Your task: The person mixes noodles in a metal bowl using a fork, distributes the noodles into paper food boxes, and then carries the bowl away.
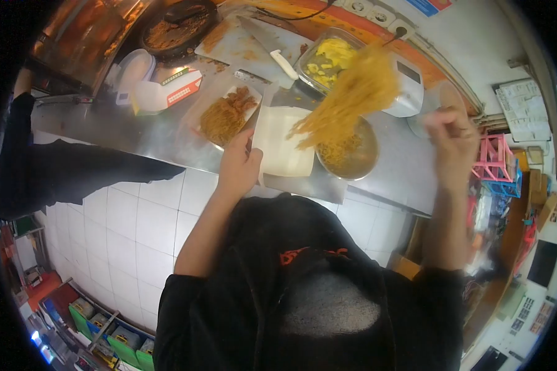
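Observation:
My left hand [240,162] grips the near-left edge of an open cream paper food box [283,143], fingers and thumb pressed on its side. A large bunch of yellow noodles [359,86] hangs in the air, smeared by motion, its lower strands over the box's right edge. Below them a round metal bowl [365,154] holds more noodles. To the right of the noodles my right hand [455,127] is raised and blurred, its fingers curled together. What it holds, if anything, I cannot make out. Left of the box lies a filled food box [226,117] with noodles and reddish-brown pieces.
A glass container [331,59] of yellow chunks, a white-handled knife [272,52] and a white cutting board [229,46] sit at the back. A dark pan [178,28] and a printed carton [167,93] stand left. Another person's dark-clothed leg [93,170] is at the left.

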### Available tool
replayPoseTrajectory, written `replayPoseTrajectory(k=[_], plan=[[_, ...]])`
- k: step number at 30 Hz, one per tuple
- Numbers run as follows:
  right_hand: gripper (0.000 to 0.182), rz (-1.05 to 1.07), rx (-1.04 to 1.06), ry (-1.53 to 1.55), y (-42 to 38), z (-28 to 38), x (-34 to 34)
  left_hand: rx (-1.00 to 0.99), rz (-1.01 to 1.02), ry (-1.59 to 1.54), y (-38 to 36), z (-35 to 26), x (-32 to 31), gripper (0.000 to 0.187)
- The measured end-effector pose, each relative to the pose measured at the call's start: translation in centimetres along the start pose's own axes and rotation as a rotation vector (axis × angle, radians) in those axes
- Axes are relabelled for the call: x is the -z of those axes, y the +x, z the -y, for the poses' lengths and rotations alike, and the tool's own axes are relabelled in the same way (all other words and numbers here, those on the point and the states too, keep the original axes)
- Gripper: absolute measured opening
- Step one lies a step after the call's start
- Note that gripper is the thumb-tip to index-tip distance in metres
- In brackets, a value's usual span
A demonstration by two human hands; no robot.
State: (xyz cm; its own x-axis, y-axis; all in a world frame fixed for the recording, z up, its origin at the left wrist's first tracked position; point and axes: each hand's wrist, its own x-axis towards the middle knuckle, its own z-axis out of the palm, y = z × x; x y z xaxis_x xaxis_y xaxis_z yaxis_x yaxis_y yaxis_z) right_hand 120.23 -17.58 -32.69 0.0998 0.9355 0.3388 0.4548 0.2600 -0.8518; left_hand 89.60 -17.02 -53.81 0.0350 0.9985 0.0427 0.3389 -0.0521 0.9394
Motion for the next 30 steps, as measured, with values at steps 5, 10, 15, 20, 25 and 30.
replayPoseTrajectory(k=[5,10,15,20,25,30], plan=[[0.010,0.239,0.312,-0.833,-7.1,-7.9,-9.0,-0.027,0.032,-0.150,0.1,1.4,0.4,0.039],[0.005,0.570,0.222,-0.908,-12.0,-10.9,-12.8,0.040,0.039,-0.227,0.1,1.9,0.1,0.039],[0.005,0.441,0.297,-0.863,-12.6,-10.3,-11.9,0.037,0.084,-0.139,0.0,1.7,0.7,0.041],[0.005,0.327,0.362,-0.912,-12.1,-7.8,-11.4,0.040,0.106,-0.171,0.0,1.6,0.7,0.041],[0.004,0.362,0.307,-0.925,-11.8,-8.2,-11.0,0.040,0.146,-0.161,0.2,2.2,0.5,0.041],[0.007,0.277,0.128,-0.788,-14.9,-8.7,-10.1,0.131,0.225,-0.064,0.1,0.6,1.1,0.041]])
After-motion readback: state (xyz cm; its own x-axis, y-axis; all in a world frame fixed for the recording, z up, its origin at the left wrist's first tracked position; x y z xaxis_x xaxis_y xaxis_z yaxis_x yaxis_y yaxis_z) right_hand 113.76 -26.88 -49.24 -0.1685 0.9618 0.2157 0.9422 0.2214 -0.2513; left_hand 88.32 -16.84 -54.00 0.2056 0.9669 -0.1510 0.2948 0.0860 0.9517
